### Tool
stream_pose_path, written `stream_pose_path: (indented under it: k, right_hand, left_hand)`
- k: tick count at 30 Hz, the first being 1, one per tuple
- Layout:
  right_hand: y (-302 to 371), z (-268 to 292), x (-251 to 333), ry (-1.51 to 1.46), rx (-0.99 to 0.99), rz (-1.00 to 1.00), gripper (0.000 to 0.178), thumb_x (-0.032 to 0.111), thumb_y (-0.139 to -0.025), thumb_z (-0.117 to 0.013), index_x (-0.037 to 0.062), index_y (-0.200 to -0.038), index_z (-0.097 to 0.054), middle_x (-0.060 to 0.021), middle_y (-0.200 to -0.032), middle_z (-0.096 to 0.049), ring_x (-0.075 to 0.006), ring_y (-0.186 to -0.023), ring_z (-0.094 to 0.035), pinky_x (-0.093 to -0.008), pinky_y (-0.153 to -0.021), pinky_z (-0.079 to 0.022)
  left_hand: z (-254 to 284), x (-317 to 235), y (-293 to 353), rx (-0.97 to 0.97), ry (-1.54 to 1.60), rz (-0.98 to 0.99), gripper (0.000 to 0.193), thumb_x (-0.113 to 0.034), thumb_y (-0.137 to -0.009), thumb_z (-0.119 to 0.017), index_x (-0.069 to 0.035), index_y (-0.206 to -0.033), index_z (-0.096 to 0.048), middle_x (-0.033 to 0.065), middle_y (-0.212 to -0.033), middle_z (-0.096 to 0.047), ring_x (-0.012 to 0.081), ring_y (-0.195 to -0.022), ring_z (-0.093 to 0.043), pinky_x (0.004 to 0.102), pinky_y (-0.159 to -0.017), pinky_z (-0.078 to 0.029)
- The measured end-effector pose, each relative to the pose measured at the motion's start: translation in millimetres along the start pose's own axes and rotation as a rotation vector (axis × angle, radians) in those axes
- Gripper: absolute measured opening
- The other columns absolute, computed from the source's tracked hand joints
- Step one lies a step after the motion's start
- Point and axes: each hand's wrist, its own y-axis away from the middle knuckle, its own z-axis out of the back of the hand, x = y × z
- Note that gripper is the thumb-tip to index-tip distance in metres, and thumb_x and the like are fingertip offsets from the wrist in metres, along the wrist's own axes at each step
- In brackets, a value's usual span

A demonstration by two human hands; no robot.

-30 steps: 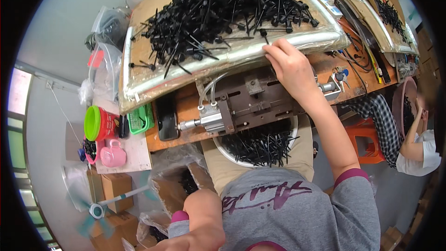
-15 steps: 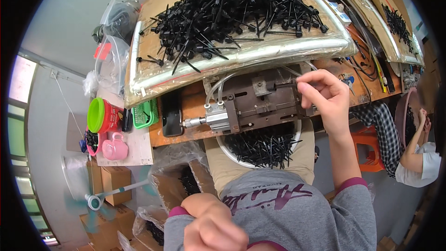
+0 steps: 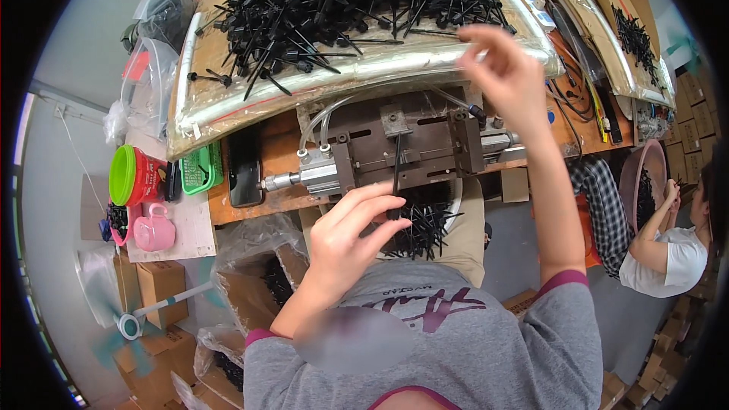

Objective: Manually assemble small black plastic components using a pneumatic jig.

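My left hand is in front of the metal fixture, its thumb and fingertips closed on a black stemmed piece. The piece's thin stem points away from me, reaching over the fixture toward its central block; its near end lies between my fingers. My right hand, slightly blurred, hovers over the padded front rim of the cardboard tray. Its thumb and forefinger are apart, with nothing visible between them. On the tray lies a large heap of similar black pieces, thin-stemmed with chunky heads.
A round container of black pieces sits on my lap under the fixture. Left stand a phone, green basket, red tub and pink jug. A fan is lower left. Another person works at far right.
My left hand has come up from near my chest to the fixture and grips a black piece there. My right hand has moved from the fixture's right side to the tray rim. The view has shifted.
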Motion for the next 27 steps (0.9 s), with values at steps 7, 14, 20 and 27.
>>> stream_pose_path:
  k: [7, 14, 20, 27]
  right_hand:
    - [-95, 8, -68, 1.032, -0.034, 0.687, 0.032, -0.004, -0.079, -0.065, 0.0103, -0.107, -0.072, -0.0048, -0.109, -0.062, -0.0241, -0.099, -0.064, -0.0372, -0.081, -0.054]
    - [-104, -7, -65, 0.946, 0.257, 0.542, 0.028, -0.004, -0.08, -0.064, 0.0064, -0.106, -0.066, -0.0069, -0.108, -0.063, -0.0289, -0.096, -0.065, -0.0402, -0.084, -0.054]
    - [-100, -7, -59, 0.505, 0.134, 0.53, 0.025, 0.004, -0.087, -0.068, 0.0061, -0.112, -0.063, -0.0046, -0.091, -0.064, -0.0191, -0.08, -0.064, -0.0335, -0.072, -0.051]
    - [-109, 12, -75, -0.399, 0.037, -0.082, 0.025, 0.021, -0.095, -0.071, 0.004, -0.114, -0.07, -0.0004, -0.088, -0.069, -0.0049, -0.074, -0.06, -0.0216, -0.068, -0.05]
  left_hand:
    - [-50, 54, 22, 0.052, -0.356, -0.108, 0.027, -0.006, -0.076, -0.081, -0.002, -0.101, -0.072, 0.0149, -0.139, -0.061, 0.0254, -0.09, -0.073, 0.0311, -0.076, -0.059]
    - [-66, 57, 17, 0.076, -0.564, -0.2, 0.026, -0.009, -0.075, -0.08, -0.004, -0.098, -0.071, 0.0146, -0.137, -0.062, 0.0225, -0.08, -0.072, 0.0323, -0.073, -0.058]
    - [-62, 57, 6, 0.117, -0.554, -0.169, 0.024, -0.013, -0.076, -0.08, -0.006, -0.097, -0.07, 0.0143, -0.134, -0.065, 0.0231, -0.07, -0.071, 0.0321, -0.067, -0.056]
    - [-61, 55, 3, 0.166, -0.583, -0.176, 0.029, -0.016, -0.078, -0.081, -0.007, -0.103, -0.071, 0.0136, -0.133, -0.066, 0.0219, -0.063, -0.07, 0.0303, -0.061, -0.056]
